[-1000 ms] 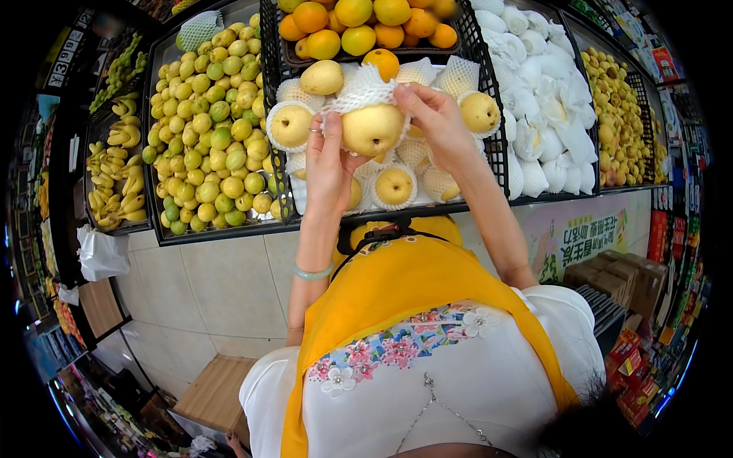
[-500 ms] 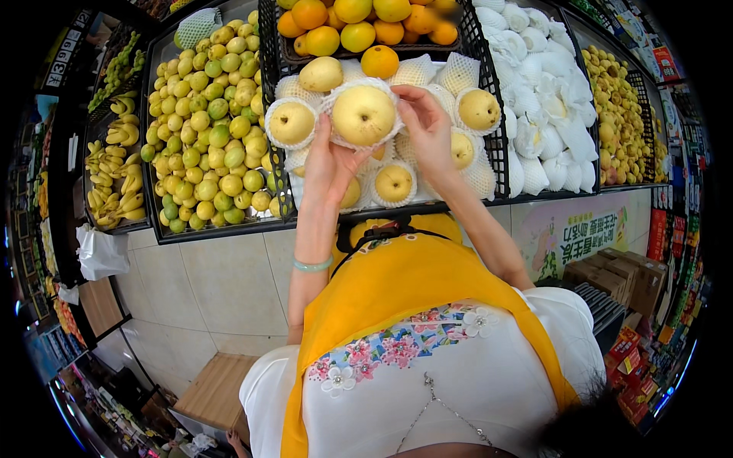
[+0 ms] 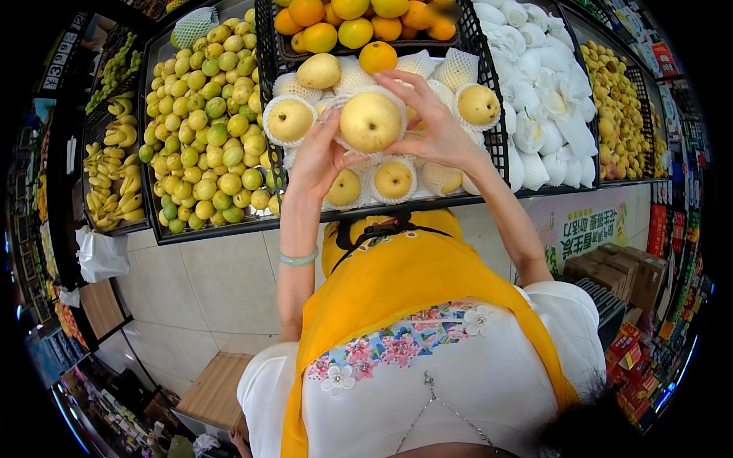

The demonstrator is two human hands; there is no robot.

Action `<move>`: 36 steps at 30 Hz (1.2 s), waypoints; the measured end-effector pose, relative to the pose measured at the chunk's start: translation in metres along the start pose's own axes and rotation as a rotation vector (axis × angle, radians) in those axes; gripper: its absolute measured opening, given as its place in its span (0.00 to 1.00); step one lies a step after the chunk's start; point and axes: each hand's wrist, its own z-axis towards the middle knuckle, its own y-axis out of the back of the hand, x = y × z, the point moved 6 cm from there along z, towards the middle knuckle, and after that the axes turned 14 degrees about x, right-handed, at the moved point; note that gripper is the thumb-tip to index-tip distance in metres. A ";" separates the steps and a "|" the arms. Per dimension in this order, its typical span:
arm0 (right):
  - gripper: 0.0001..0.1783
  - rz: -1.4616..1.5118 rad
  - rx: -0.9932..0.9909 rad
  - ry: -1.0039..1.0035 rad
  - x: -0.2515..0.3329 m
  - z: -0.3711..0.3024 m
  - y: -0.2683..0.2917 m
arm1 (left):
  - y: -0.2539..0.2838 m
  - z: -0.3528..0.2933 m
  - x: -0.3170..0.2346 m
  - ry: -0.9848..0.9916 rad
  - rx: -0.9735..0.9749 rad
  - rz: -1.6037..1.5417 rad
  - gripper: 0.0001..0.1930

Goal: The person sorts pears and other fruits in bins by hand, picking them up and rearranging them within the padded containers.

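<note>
A round yellow pear (image 3: 372, 122) in a white foam net is held up over the display crate, between my two hands. My left hand (image 3: 321, 159) grips it from the left, fingers and thumb curved round its side. From the right my right hand (image 3: 441, 130) holds it, fingers over the upper edge and thumb low beside it. Below lie other netted pears, one at the front (image 3: 393, 179), one at the left (image 3: 290, 120) and one at the right (image 3: 478, 105). A bare pear (image 3: 318, 71) rests just behind. The held pear hides part of the crate's contents.
The pears sit in a black plastic crate (image 3: 500, 114). Oranges (image 3: 319, 37) fill a tray behind. Yellow-green passion-fruit-like fruits (image 3: 200, 122) are heaped at left, bananas (image 3: 114, 183) beyond. White-wrapped fruits (image 3: 542, 99) lie at right. Cardboard boxes (image 3: 618, 271) stand on the floor at lower right.
My right hand has shifted from the net's upper right edge to wrap round the pear's right side. My left hand has spread lower round it. The pear has moved slightly right.
</note>
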 end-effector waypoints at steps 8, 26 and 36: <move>0.46 -0.214 0.013 -0.092 -0.012 -0.014 -0.016 | 0.010 -0.006 0.027 0.035 -0.261 0.134 0.19; 0.44 0.001 -0.174 -0.090 -0.022 0.001 -0.031 | 0.031 -0.015 0.031 -0.205 -0.430 0.152 0.18; 0.44 -0.584 0.134 -0.270 -0.070 0.059 -0.049 | 0.051 0.001 0.045 -0.022 -0.419 0.303 0.28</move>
